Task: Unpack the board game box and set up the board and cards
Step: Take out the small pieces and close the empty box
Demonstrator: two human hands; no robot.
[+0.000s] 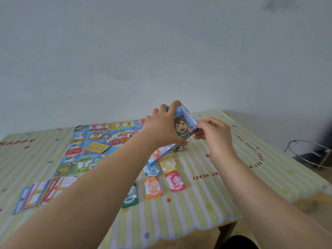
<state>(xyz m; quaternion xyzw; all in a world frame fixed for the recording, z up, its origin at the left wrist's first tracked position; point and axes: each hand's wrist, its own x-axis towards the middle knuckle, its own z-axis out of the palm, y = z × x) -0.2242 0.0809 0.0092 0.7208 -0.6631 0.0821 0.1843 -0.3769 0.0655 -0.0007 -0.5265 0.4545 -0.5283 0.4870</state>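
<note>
While the striped desk [206, 212] carries the unfolded board [93, 141] at its far left, a fanned row of cards [41, 193] lies nearer. The tilted box [183, 123] is at the board's right edge. The left hand [161, 128] clasps it, fingers spread over its top. The right hand [213, 135] pinches its corner. Small money stacks [175, 181] lie just nearer.

On the table [215, 194], far left, game board [79, 151] with a card stack [98, 147] on it; before the board, near the left front edge, a fanned row of cards [41, 193]. Right of the board, game box [183, 126] tilted above the tabletop; before it, five play-money stacks [175, 181] on the table.
</note>
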